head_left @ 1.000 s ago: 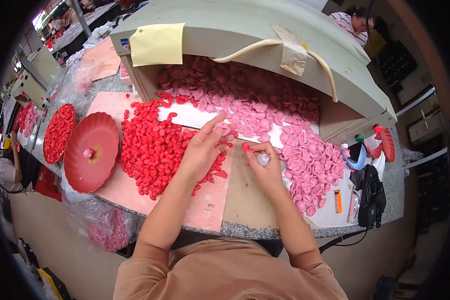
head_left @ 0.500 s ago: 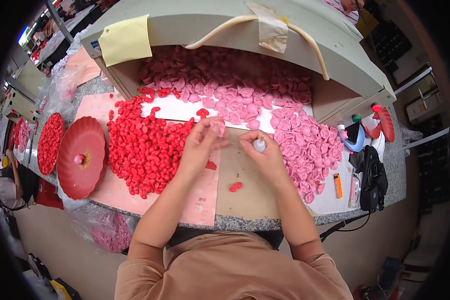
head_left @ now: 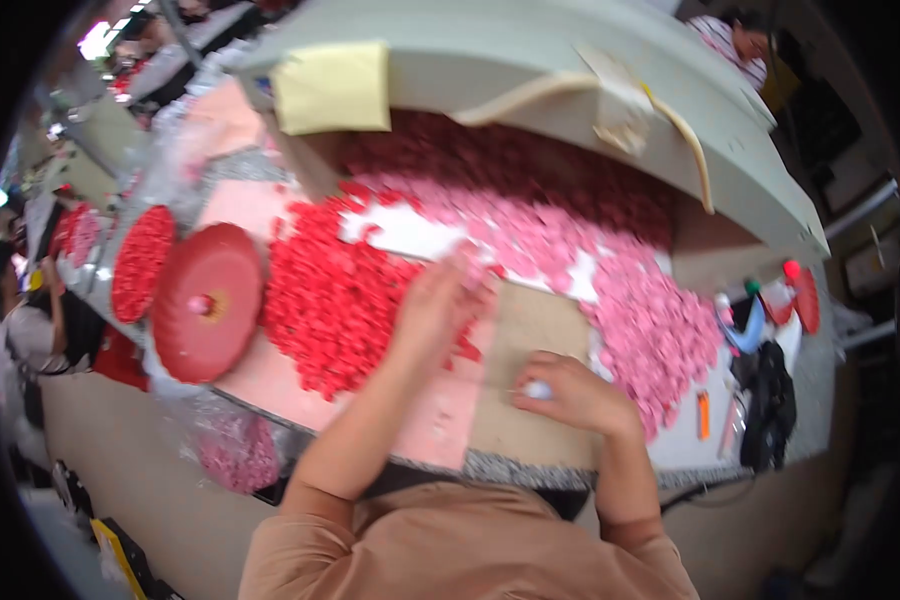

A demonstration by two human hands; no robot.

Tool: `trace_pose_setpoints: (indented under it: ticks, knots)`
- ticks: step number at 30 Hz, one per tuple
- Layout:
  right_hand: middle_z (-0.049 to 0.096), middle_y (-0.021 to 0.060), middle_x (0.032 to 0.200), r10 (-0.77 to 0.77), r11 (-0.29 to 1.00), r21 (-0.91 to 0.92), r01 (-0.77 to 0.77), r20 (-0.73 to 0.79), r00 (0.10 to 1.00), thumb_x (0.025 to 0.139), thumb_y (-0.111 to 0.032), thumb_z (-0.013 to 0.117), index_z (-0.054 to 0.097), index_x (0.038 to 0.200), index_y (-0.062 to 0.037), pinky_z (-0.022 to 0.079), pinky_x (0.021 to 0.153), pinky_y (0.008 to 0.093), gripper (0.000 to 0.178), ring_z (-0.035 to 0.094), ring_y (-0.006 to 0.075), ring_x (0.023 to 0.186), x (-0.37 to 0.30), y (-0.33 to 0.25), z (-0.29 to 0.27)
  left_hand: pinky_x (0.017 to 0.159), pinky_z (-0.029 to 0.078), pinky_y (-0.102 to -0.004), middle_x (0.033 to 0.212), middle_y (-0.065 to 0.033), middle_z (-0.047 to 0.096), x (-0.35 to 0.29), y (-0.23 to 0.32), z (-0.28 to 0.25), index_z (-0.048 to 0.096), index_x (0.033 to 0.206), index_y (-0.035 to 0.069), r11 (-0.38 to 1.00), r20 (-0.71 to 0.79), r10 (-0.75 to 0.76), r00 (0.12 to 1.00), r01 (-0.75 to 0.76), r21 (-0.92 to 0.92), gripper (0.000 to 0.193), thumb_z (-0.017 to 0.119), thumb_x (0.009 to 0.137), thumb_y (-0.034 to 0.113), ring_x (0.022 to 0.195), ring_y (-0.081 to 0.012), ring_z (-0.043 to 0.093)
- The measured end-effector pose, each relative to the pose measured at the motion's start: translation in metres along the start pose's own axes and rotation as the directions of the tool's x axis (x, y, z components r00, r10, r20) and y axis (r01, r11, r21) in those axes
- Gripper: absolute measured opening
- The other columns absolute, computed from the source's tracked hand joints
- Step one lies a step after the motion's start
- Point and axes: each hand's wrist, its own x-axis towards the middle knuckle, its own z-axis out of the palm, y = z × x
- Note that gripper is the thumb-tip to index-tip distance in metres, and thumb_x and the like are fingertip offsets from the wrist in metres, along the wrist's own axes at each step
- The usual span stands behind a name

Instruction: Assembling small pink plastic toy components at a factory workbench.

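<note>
My left hand (head_left: 436, 305) is blurred by motion at the right edge of the heap of small glossy red pieces (head_left: 322, 300). Its fingers are pinched around a pink petal-like piece (head_left: 464, 252), smeared in outline. Lower and to the right, my right hand (head_left: 580, 398) is closed around a small white squeeze bottle (head_left: 537, 389), most of which the fingers cover. This hand hovers over or rests on a tan board (head_left: 525, 325); I cannot tell which. To its right spreads a heap of pink cupped petal pieces (head_left: 655, 325).
A grey-green hood (head_left: 540, 60) arches over more petals at the back. On the left stand a red fluted dish (head_left: 205, 320) and a tray of red pieces (head_left: 142, 265). An orange lighter (head_left: 703, 415) and a black bag (head_left: 768, 405) lie on the right. Other people sit beyond.
The view has swung, so the bench appears farther right and tilted. My right hand has come nearer to me with the bottle. The loose red pieces on the board no longer show.
</note>
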Motion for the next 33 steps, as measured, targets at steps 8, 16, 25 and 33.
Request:
trace_pose_setpoints:
  ticks: [8, 16, 25, 33]
  knots:
    - [0.056, 0.0106, 0.091, 0.011, 1.0, 0.029, -0.012, 0.016, 1.0, 0.071, -0.012, 0.071, 0.061, 0.087, -0.004, 0.044, 0.08, 0.0308, 0.021, 0.055, 0.0244, 0.089, -0.008, -0.015, 0.003, 0.076, 0.051, -0.0341, 0.098, -0.0063, 0.057, -0.009, -0.017, -0.006, 0.047, 0.119, 0.005, 0.99, 0.128, -0.144, 0.981, 0.143, 0.018, 0.031, 0.046, 0.094, 0.024, 0.085, -0.0152, 0.057]
    - [0.056, 0.0086, 0.085, 0.041, 0.998, 0.058, -0.022, -0.349, 0.936, 0.072, -0.005, 0.065, 0.063, 0.092, -0.0038, 0.044, 0.072, 0.0277, 0.02, 0.056, 0.0201, 0.081, 0.013, -0.021, -0.003, 0.079, 0.048, -0.0325, 0.102, -0.0066, 0.058, -0.001, -0.017, -0.009, 0.047, 0.119, 0.007, 0.992, 0.162, -0.112, 0.98, 0.12, -0.041, 0.031, 0.043, 0.095, 0.026, 0.088, -0.0155, 0.057]
    - [0.055, 0.0031, 0.08, 0.328, 0.807, 0.568, 0.161, -0.658, 0.677, 0.083, -0.001, 0.059, 0.057, 0.093, 0.0016, 0.047, 0.063, 0.0208, 0.011, 0.055, 0.0091, 0.067, 0.027, 0.001, 0.006, 0.101, 0.039, -0.0417, 0.116, -0.0129, 0.052, -0.02, -0.022, 0.011, 0.047, 0.11, 0.004, 0.877, 0.302, -0.326, 0.896, 0.406, -0.257, 0.023, 0.043, 0.095, 0.02, 0.114, -0.0239, 0.049]
    - [0.057, 0.0038, 0.08, 0.23, 0.862, 0.466, 0.2, -0.71, 0.665, 0.081, 0.0, 0.061, 0.052, 0.09, -0.0007, 0.047, 0.064, 0.0224, 0.014, 0.057, 0.0104, 0.07, 0.022, 0.007, 0.012, 0.099, 0.04, -0.038, 0.116, -0.011, 0.053, -0.016, -0.031, 0.009, 0.048, 0.11, 0.007, 0.914, 0.251, -0.273, 0.929, 0.332, -0.235, 0.02, 0.043, 0.095, 0.02, 0.111, -0.0208, 0.05]
